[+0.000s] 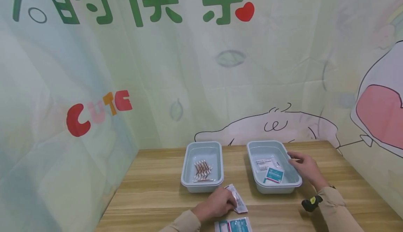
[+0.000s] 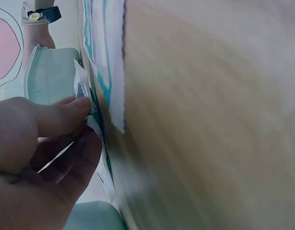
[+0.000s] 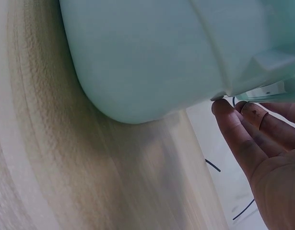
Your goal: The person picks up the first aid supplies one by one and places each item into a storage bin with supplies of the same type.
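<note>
My left hand (image 1: 217, 204) pinches a small flat packet (image 1: 238, 201) between thumb and fingers, low over the table. White with some teal shows on this packet (image 2: 83, 81) in the left wrist view; what it contains cannot be made out. A teal and white packet (image 1: 236, 225) lies just nearer to me. On the right, my right hand (image 1: 306, 169) holds the side rim of a pale blue plastic basin (image 1: 277, 189), its fingertips right at the lip in the right wrist view. Inside that basin lie a teal packet (image 1: 275, 175) and a white printed packet (image 1: 265, 164).
A second pale blue basin (image 1: 201, 189) stands left of the first, with several brown-stemmed cotton swabs (image 1: 203, 169) in clear wrapping. Both sit towards the back of the wooden table (image 1: 148, 190). A printed cloth backdrop (image 1: 163, 67) hangs behind and beside it.
</note>
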A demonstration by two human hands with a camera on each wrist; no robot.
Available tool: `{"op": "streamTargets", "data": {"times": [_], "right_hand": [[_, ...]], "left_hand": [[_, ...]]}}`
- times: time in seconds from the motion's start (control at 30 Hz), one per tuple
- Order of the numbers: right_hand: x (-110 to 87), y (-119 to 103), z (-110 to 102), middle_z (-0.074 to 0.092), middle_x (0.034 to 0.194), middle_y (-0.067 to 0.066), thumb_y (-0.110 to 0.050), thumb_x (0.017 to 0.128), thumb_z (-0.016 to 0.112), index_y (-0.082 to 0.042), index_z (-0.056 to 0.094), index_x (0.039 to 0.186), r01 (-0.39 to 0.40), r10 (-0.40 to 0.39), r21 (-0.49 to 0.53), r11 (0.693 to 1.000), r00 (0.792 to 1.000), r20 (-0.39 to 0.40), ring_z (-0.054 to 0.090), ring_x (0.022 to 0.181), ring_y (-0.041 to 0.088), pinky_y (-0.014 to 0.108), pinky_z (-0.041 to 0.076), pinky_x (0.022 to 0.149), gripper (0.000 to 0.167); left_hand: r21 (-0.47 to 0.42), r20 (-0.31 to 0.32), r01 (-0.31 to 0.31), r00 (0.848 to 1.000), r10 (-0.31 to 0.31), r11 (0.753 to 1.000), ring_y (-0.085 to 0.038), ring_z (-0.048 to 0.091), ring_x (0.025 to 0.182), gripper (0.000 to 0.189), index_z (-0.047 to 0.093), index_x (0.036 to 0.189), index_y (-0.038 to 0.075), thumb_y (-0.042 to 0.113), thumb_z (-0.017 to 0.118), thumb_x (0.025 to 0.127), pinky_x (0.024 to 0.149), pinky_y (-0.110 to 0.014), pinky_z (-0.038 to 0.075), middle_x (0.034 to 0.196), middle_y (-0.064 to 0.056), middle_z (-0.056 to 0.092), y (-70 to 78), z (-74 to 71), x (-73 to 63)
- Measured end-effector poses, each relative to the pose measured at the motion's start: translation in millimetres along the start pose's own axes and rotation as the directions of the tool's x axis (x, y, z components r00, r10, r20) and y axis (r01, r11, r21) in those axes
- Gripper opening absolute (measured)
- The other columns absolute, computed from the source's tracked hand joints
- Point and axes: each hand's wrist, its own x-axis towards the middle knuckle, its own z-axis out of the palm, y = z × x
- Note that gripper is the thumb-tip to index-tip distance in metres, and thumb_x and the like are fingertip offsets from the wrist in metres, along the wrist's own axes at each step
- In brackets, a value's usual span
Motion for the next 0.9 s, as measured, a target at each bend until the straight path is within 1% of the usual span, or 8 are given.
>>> {"op": "streamTargets", "data": {"times": [0.13,0.37,0.6,0.77,0.9], "right_hand": [[0.1,1,0,0.048,0.139,0.028,-0.028,0.100,0.054,-0.002,0.048,0.141,-0.006,0.006,-0.006,1.000,1.000,0.002,0.054,0.118,0.043,0.051,0.057,0.091,0.049],[-0.6,0,-1,0.048,0.139,0.028,-0.027,0.100,0.054,-0.002,0.048,0.141,0.008,-0.008,-0.004,1.000,1.000,-0.003,0.054,0.118,0.043,0.052,0.056,0.092,0.048],[-0.7,1,-1,0.049,0.139,0.028,-0.029,0.100,0.054,-0.002,0.048,0.141,0.005,-0.005,-0.005,1.000,1.000,-0.001,0.053,0.118,0.043,0.052,0.056,0.092,0.049],[-0.9,2,0,0.048,0.140,0.028,-0.029,0.100,0.054,-0.002,0.048,0.141,-0.001,0.001,0.004,1.000,1.000,0.002,0.053,0.118,0.043,0.051,0.057,0.092,0.049],[-1.0,0,0,0.048,0.141,0.028,-0.028,0.100,0.053,-0.002,0.048,0.141,0.006,-0.006,0.004,1.000,1.000,0.002,0.054,0.118,0.043,0.051,0.057,0.092,0.049]], "left_hand": [[-0.014,-0.029,-0.023,0.999,0.022,1.000,0.009,0.060,0.071,0.006,0.079,0.079,0.022,0.015,0.078,0.078,0.067,0.005,0.038,0.077,0.016,0.072,-0.4,-2.0,-3.0],[-0.057,-0.008,0.023,1.000,-0.023,0.998,0.008,0.062,0.076,0.007,0.078,0.083,0.021,0.014,0.077,0.080,0.072,0.003,0.042,0.082,0.014,0.074,0.5,-7.6,-4.3],[-0.084,-0.047,-0.004,0.999,0.000,0.996,0.005,0.064,0.078,0.006,0.078,0.083,0.018,0.013,0.077,0.081,0.073,0.002,0.044,0.082,0.009,0.073,0.8,-11.8,-3.6],[-0.106,-0.039,0.009,0.999,-0.013,0.994,0.006,0.063,0.079,0.006,0.078,0.084,0.018,0.013,0.077,0.081,0.074,0.001,0.045,0.083,0.009,0.073,0.1,-13.7,-3.1],[-0.115,-0.045,0.025,0.999,-0.030,0.993,0.006,0.063,0.079,0.006,0.078,0.085,0.018,0.014,0.077,0.081,0.075,0.001,0.045,0.083,0.009,0.074,0.4,-14.0,-2.7]]}}
